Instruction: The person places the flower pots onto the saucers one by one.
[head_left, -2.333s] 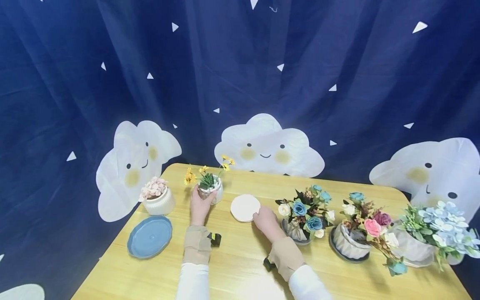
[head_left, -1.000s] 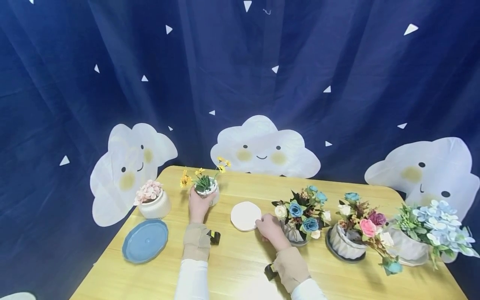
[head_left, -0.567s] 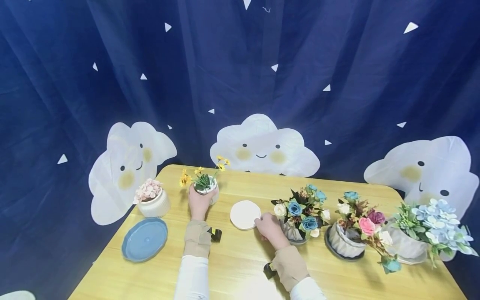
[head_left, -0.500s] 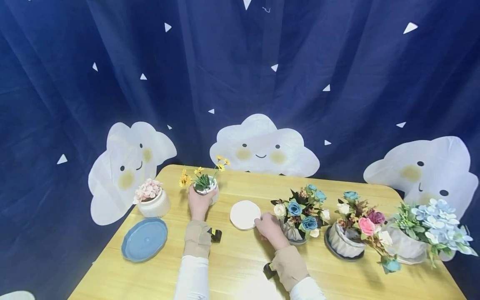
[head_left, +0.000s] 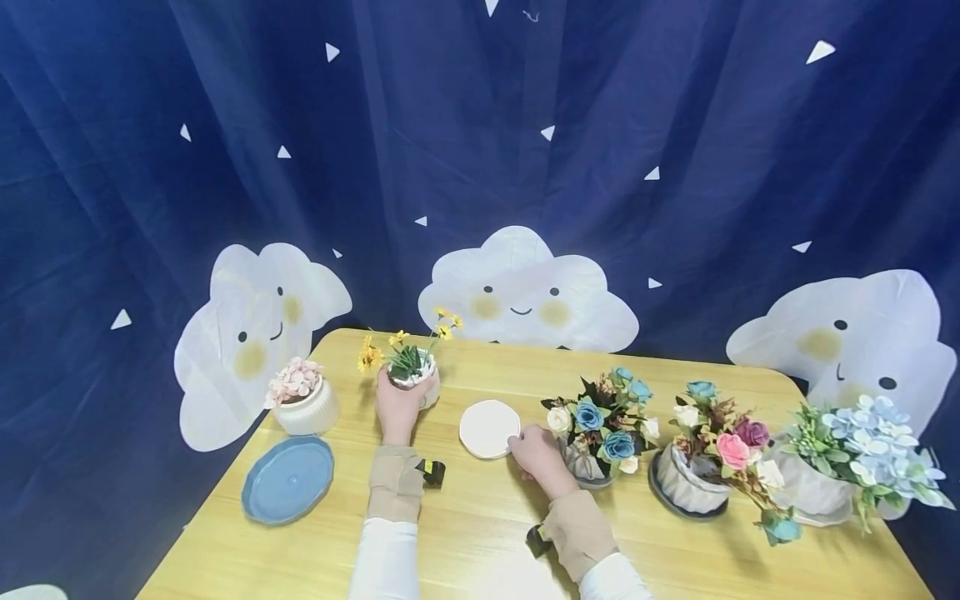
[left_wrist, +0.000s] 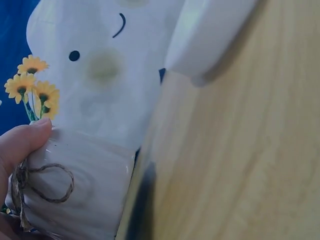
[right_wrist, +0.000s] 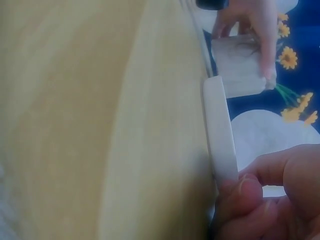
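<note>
A blue plate (head_left: 288,485) lies near pink flowers (head_left: 295,382).

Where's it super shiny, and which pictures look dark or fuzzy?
Head view: glare whitens the yellow wooden table near the bottom; left wrist view: dimmer, wood grain blurred, dark shadow beside the white pot with brown twine; right wrist view: dim, soft, shadowy near the round white dish.

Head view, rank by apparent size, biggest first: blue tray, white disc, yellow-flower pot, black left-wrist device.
1. Blue tray
2. White disc
3. Black left-wrist device
Unsure: yellow-flower pot, partly hidden by left hand.
</note>
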